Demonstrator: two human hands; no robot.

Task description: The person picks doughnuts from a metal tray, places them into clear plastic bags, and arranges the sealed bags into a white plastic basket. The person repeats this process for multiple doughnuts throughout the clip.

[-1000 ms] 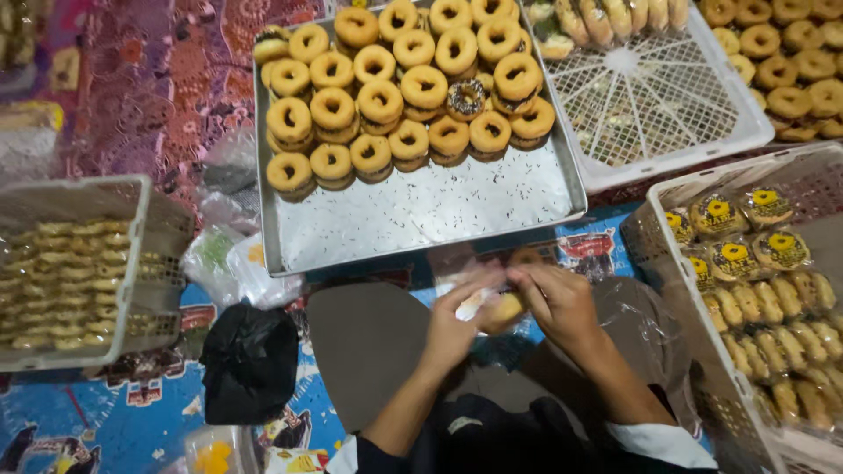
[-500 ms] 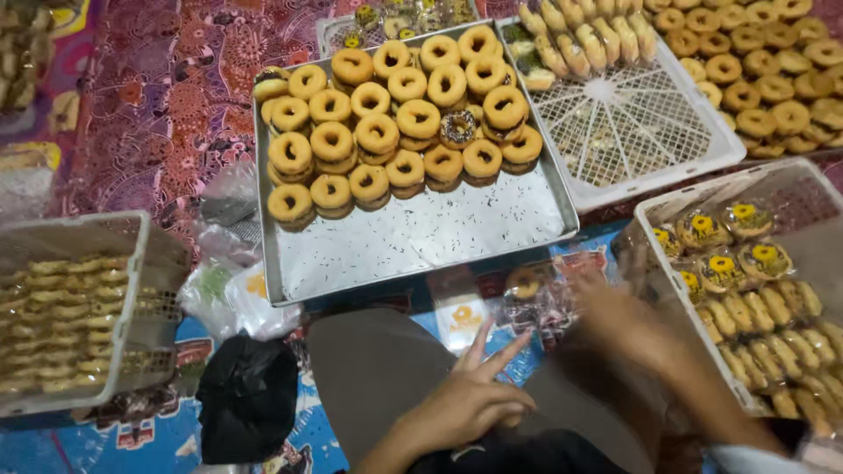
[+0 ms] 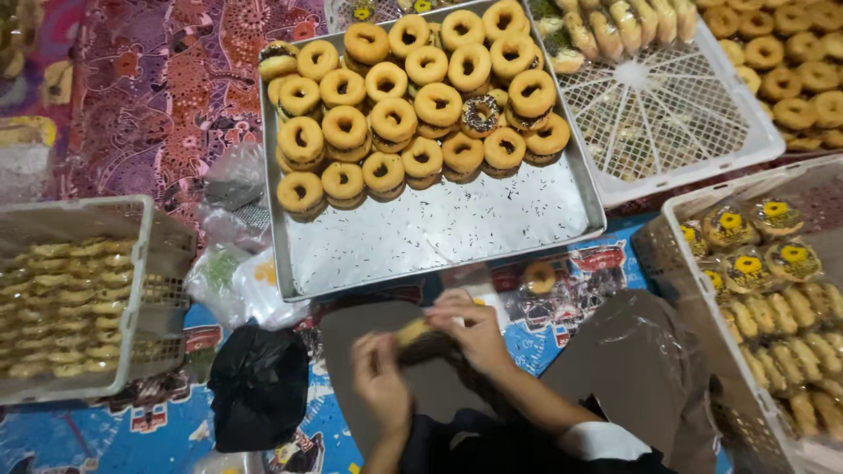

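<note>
Both grips close on one doughnut (image 3: 413,334), held low over the lap, just in front of the near edge of the steel tray (image 3: 439,237). Right hand (image 3: 479,333) curls over its far end with fingers bent around it; left hand (image 3: 382,386) pinches the near side from below. Motion blur hides exactly how the fingertips sit, and whether a clear wrapper lies around the piece cannot be told. The doughnut lies between the two hands, its visible length running roughly left to right, slightly tilted up toward the right hand, which is nearer the tray.

On the tray, ring doughnuts (image 3: 413,114) sit packed in rows at the far half, golden and matte, one dark with sprinkles (image 3: 481,114); the near half is bare scratched metal. A single wrapped doughnut (image 3: 539,277) lies on the printed floor mat just beyond the right hand. A white plastic crate (image 3: 676,219) at the right holds glossy bagged pieces. A grey basket (image 3: 149,290) at the left holds pale long pastries. A crumpled black bag (image 3: 259,386) lies near the left hand.
</note>
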